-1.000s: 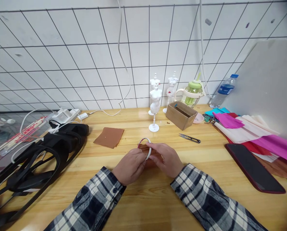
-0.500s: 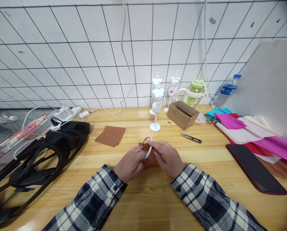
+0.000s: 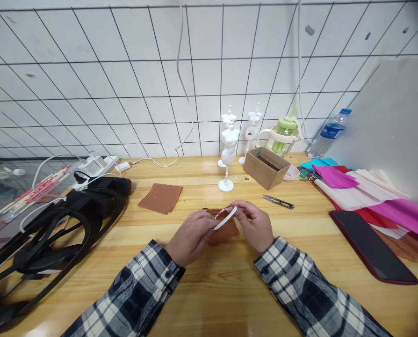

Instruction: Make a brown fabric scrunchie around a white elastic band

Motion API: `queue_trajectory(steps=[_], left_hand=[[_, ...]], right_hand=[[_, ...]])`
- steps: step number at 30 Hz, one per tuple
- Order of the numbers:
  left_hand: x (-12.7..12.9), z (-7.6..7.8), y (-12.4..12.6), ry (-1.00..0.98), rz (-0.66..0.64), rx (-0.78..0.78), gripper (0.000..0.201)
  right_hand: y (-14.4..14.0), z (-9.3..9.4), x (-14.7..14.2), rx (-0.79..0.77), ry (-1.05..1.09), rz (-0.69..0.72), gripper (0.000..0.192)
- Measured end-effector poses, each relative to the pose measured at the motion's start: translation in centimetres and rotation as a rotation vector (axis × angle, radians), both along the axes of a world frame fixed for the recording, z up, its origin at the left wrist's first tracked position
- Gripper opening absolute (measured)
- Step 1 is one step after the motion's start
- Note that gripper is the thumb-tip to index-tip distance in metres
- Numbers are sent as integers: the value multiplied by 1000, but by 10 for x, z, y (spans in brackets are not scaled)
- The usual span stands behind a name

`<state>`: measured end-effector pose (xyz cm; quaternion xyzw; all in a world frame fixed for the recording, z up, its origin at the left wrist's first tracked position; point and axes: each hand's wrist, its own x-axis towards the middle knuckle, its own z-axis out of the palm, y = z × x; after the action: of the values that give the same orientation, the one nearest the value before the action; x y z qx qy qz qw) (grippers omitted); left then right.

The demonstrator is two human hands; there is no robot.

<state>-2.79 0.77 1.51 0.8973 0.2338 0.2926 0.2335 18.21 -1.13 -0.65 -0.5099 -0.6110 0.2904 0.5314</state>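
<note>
White tape ring [image 3: 225, 218] tilted, held above brown sheet [image 3: 226, 230] on table

White ring [image 3: 225, 218] with red stripes, brown paper [image 3: 224, 230] under it, sleeves [image 3: 144, 286] in navy-white plaid — mannequins [image 3: 229, 142] white, cup [image 3: 283, 135] green, sheets [image 3: 394, 206] magenta and cream, table [image 3: 223, 290] honey wood

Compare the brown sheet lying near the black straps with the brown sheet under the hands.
The left brown sheet lies fully exposed and untouched; the centre brown sheet is partly hidden by the hands and the tape ring. The left one looks lighter tan, the centre one redder. Both lie flat on the wooden table.
</note>
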Motion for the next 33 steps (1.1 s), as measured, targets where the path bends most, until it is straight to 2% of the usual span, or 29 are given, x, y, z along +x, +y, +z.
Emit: queue_trajectory(steps=[6,10,12,14,17,21,23,26,28,33], left_hand=[[-2,-4,1,19,53,33,22],[-4,-4,0,19,-7,9,25],[-4,-2,0,5,-18,-21,26],[-4,-2,0,-20,6,-36,28],[-3,-4,1,-23,23,4,28],[-3,-7,1,-86,-72,84,28],[-3,-7,1,-113,-123,57,28],[-2,-7,1,-102,-124,-1,26],[-2,-5,1,-67,-114,-31,23],[-1,-1,-2,23,-179,-145,39]], right_hand=[[0,1,-2,-6,-24,9,21],[1,-2,-1,-28,-22,47,23],[1,-1,0,14,-92,18,22],[-1,3,0,121,-220,-7,21],[-7,9,-2,275,-357,36,17],[-9,9,-3,243,-347,29,27],[-6,6,-1,174,-329,-24,29],[-2,3,3,118,-307,-91,24],[-1,3,4,151,-345,-124,23],[-5,5,3,277,-598,-128,23]])
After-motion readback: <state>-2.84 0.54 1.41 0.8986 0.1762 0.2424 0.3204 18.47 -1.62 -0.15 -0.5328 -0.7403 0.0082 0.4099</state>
